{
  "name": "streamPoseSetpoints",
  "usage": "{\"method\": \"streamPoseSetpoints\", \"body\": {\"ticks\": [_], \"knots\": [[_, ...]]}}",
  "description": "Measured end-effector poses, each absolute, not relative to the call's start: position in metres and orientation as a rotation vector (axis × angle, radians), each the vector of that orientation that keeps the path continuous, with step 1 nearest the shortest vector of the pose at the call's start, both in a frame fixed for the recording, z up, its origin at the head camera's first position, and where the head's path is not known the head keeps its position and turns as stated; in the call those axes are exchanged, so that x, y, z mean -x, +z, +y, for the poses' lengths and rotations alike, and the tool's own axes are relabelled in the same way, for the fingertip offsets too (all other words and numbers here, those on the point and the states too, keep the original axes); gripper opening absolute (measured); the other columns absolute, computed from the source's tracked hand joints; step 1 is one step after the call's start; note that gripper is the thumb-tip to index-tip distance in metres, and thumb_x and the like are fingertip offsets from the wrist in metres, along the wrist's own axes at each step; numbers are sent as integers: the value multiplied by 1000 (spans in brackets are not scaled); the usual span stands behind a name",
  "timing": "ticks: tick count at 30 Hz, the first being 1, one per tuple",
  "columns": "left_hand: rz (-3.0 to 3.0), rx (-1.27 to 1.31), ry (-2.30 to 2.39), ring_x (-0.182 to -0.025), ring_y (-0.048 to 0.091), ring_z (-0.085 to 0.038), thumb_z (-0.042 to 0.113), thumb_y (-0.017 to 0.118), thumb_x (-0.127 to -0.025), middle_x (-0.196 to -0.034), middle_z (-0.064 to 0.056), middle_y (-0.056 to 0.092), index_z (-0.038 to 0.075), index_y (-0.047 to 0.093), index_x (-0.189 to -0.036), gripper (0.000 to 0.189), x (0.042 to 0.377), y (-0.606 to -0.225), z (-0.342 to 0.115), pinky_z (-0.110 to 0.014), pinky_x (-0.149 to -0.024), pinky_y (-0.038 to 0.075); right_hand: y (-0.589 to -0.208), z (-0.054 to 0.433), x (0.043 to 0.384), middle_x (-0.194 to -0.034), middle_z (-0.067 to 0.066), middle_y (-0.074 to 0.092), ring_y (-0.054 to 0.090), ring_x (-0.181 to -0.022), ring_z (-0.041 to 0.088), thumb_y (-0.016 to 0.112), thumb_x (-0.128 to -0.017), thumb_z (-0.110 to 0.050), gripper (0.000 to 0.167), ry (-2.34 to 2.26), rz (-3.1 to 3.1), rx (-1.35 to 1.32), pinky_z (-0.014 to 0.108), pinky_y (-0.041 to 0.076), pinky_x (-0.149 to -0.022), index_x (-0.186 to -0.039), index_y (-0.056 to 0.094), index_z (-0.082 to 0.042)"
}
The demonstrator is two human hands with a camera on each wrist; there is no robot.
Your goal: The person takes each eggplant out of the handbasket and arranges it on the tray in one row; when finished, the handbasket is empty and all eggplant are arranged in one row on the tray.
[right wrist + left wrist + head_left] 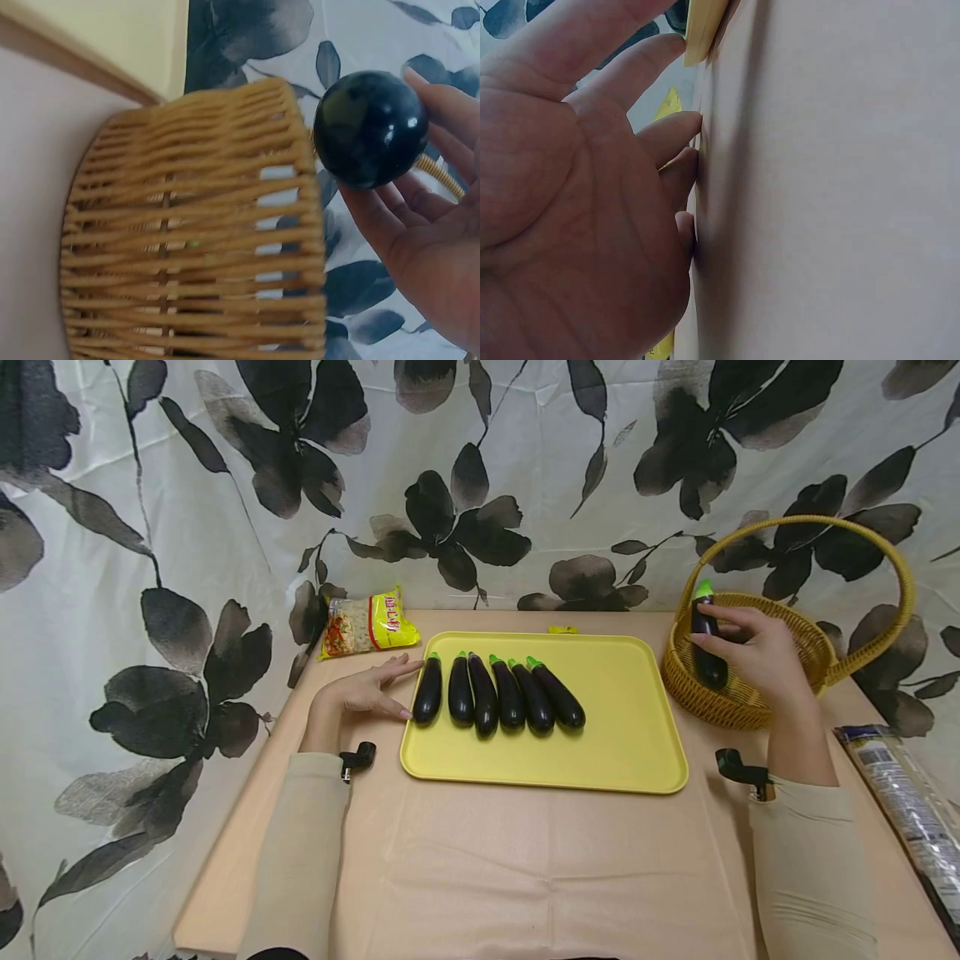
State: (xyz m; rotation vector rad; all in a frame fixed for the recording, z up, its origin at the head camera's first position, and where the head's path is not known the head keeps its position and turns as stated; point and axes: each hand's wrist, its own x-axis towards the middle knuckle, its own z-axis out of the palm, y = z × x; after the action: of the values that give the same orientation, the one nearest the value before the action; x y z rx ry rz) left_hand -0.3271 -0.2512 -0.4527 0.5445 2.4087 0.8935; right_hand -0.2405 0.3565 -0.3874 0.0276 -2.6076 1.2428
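Several dark purple eggplants (486, 697) with green stems lie side by side on the left half of a yellow tray (622, 727). My right hand (765, 652) pinches another eggplant (705, 643) between thumb and fingers, its green stem pointing up. In the right wrist view that eggplant (371, 129) shows its round end just beyond the rim of a wicker basket (195, 232). My left hand (367, 690) rests at the tray's left edge, fingers extended, holding nothing. A fingertip of the left hand (592, 172) meets the tray's side (703, 30) in the left wrist view.
The wicker basket (697, 697) with a tall arched handle (903, 577) stands at the right. A yellow food packet (369, 624) is at the back left of the table, and a long clear-and-blue package (903, 814) at the right edge. A patterned curtain (570, 485) hangs behind.
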Motion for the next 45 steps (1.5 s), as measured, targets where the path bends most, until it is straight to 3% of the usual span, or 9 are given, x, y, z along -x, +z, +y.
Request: {"method": "streamPoseSetpoints", "body": {"ticks": [8,14,25,29,32,34,41,45], "knots": [[2433,-563,866,-163,-5,-34,42,93,-76,-177,-4,-2,40,30,-164,108,326,-454,-252,-66,-127,9,-381,332,238,-149,16,54,53,-129,34,73,-97,-39,61,1261,-2686,-129,6,51,-70,-154,54,-26],[2437,-582,865,-163,-5,-34,41,93,-76,-177,-4,-2,40,30,-164,108,327,-455,-254,-65,-128,9,-387,318,242,-145,18,58,57,-127,30,74,-98,-32,58,1329,-2711,-205,9,54,-72,-152,56,-22],[2411,-561,897,-163,-5,-38,39,93,-77,-177,-4,-2,39,31,-164,107,325,-457,-256,-67,-127,7,-402,295,249,-153,12,53,57,-133,39,71,-100,-29,51,1339,-2769,-342,11,53,-74,-149,59,-22],[2421,-570,884,-163,-5,-37,41,93,-76,-177,-4,-2,40,30,-164,108,325,-458,-256,-67,-127,7,-409,284,249,-157,14,50,54,-137,42,71,-100,-32,52,1319,-2813,-353,29,58,-88,-149,59,-22],[2420,-570,886,-163,-6,-36,41,93,-75,-177,-3,-2,40,31,-164,108,326,-458,-256,-66,-127,7,-414,277,250,-159,15,48,52,-139,44,71,-101,-30,51,1310,-2826,-390,48,54,-100,-150,59,-20],[2414,-570,893,-163,-6,-37,40,93,-76,-177,-4,-2,39,31,-164,108,326,-458,-256,-66,-127,7,-418,273,251,-159,16,48,53,-138,44,70,-102,-27,50,1304,-2834,-411,53,52,-102,-150,59,-18],[2414,-575,893,-163,-6,-37,39,93,-77,-177,-4,-3,38,30,-164,108,325,-458,-256,-65,-128,7,-429,262,258,-153,20,52,56,-134,41,69,-102,-29,51,1265,-2888,-505,38,54,-92,-150,58,-15],[2410,-582,898,-163,-7,-37,38,93,-77,-177,-4,-3,37,30,-164,107,324,-458,-257,-65,-128,6,-435,259,262,-154,19,53,57,-132,40,70,-102,-26,51,1249,-2901,-593,42,53,-93,-150,58,-14]]}}
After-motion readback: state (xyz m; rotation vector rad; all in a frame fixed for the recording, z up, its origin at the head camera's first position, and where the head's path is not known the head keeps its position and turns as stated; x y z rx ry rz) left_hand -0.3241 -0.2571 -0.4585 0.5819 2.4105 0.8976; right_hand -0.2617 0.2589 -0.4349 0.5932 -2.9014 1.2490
